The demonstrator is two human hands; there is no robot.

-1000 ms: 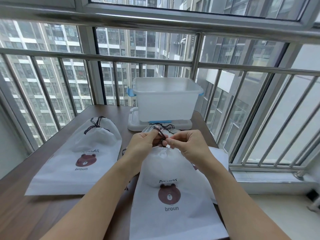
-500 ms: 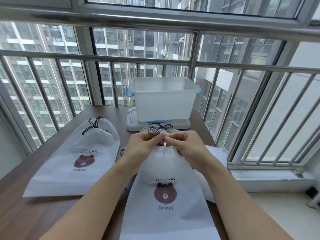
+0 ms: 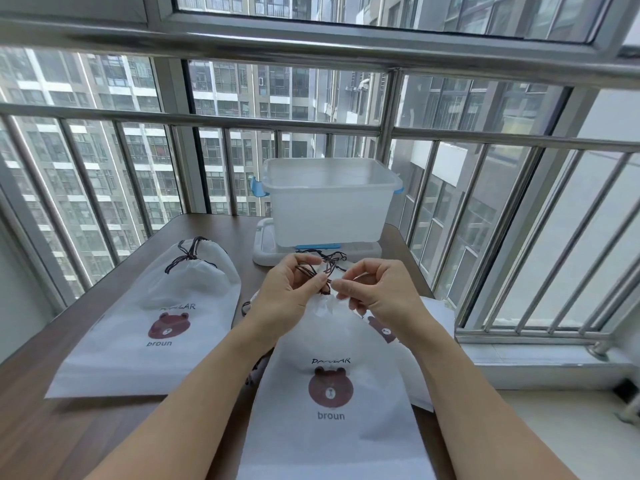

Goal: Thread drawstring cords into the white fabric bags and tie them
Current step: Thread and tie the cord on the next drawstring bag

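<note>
There, over the middle bag (image 3: 332,341) on the table (image 3: 69,427), the left hand (image 3: 287,296) pinched the dark cord (image 3: 313,271) at the gathered neck, and the right hand (image 3: 381,292) pinched it too. A tied bag (image 3: 152,317) lay to the left.

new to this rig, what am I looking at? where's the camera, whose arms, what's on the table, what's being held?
No robot: a person with a head-worn camera looking forward and down, so the arms are theirs. The left hand and right hand pinch a dark drawstring cord at the gathered neck of the near white bag. On the wooden table lie a tied bag at left, another bag under the near one, and a clear plastic bin standing on its lid.
</note>
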